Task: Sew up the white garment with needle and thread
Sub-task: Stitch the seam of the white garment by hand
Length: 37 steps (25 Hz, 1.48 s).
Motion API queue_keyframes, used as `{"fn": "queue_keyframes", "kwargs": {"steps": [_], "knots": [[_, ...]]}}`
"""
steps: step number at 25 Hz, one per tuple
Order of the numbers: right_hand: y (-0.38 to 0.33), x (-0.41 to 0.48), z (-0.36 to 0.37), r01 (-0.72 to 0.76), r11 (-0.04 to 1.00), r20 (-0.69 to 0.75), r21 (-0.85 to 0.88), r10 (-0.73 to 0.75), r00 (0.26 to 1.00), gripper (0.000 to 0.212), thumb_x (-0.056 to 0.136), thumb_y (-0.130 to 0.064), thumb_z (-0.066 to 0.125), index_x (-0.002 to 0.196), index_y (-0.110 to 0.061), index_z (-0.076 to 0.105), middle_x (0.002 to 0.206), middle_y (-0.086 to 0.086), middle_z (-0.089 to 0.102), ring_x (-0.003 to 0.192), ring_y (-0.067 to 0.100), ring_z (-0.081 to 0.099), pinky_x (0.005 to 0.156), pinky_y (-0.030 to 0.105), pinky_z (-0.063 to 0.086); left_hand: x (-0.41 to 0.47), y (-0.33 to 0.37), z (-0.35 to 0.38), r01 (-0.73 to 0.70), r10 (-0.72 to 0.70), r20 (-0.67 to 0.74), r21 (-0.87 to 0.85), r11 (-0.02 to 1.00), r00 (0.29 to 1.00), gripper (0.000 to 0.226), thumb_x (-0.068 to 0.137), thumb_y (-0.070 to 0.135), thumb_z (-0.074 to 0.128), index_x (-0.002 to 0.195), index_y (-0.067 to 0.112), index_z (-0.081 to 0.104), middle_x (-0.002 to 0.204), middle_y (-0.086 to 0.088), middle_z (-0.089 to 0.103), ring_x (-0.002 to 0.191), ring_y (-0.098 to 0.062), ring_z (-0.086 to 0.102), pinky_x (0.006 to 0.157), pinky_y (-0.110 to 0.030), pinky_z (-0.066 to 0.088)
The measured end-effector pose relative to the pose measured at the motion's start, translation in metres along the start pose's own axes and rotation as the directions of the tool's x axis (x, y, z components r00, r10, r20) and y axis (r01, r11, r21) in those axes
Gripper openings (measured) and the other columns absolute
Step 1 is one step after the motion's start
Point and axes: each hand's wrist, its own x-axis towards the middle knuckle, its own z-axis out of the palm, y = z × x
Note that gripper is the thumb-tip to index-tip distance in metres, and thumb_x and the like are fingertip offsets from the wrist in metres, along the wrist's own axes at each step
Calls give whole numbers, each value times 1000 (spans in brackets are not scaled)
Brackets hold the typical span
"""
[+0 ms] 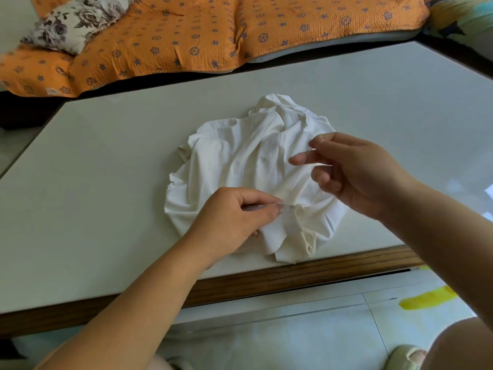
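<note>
One garment, crumpled on table. Left hand pinches its near fold. Right hand, raised, pinches what looks like thread; needle indistinct.

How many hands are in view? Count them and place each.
2. The left hand pinches the white garment at its near edge; the right hand hovers over its right side, fingers holding thread.

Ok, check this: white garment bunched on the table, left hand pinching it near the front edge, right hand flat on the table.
Not the right hand: the head view shows it above the white garment, fingers curled round a thin thread. The garment does lie bunched on the table, the left hand pinching it near the front edge.
</note>
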Motion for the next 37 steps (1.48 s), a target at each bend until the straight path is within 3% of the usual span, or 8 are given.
{"fn": "queue_keyframes", "kwargs": {"steps": [5,8,11,18,22,25,33,37], "knots": [[-8,15,-10,39,956,-19,290,-35,999,13,103,-4,41,93,-5,51,70,13,70,79,32,75,65,33,61,1,-1,-4,49,-48,37,-13,999,998,12,87,20,71,90,29,79,91,12,76,83,-2,66,63,-16,50],[-7,23,-15,148,979,-116,142,-132,984,12,102,-7,44,93,-9,52,72,11,71,91,36,73,84,45,59,1,-1,-6,69,-69,64,-7,998,996,12,87,21,71,89,30,79,93,12,76,89,-6,67,65,-18,51],[-6,29,-18,210,978,-176,2,-206,962,12,102,-10,44,95,-12,52,75,9,73,90,31,74,91,44,57,2,-2,-7,83,-83,77,7,997,994,11,87,23,71,90,29,80,95,9,76,96,-18,67,69,-22,53],[-8,27,-16,320,942,-198,-102,-334,922,12,102,-12,45,93,-14,53,75,11,73,86,30,74,89,42,58,2,-1,-10,98,-96,80,-14,995,992,14,87,19,71,83,30,79,90,8,76,85,-8,65,64,-20,50],[2,9,0,202,938,131,-283,-171,977,17,103,-12,46,88,-11,53,73,12,73,78,30,74,76,41,60,3,0,-15,137,-129,68,-144,980,989,11,84,17,72,79,24,79,81,9,75,78,-4,64,61,-19,48],[15,-3,10,196,860,320,-471,-41,947,17,102,-17,47,89,-13,57,81,3,74,78,15,71,75,30,58,5,0,-21,139,-125,75,-229,963,989,17,68,29,76,82,20,80,86,0,73,85,-17,61,68,-26,46],[16,-28,9,313,562,439,-766,101,893,18,102,-22,45,86,-22,53,67,-6,66,60,3,55,62,12,45,6,-1,-37,95,-123,-62,-335,937,991,10,68,24,77,77,20,81,87,-9,71,92,-30,59,86,-43,44],[22,-27,10,296,610,317,-735,-76,945,16,99,-22,51,85,-25,58,78,-12,71,69,0,64,66,15,50,5,0,-35,102,-116,-35,-282,954,993,13,69,28,74,79,22,81,85,-7,70,87,-25,58,78,-36,44]]}}
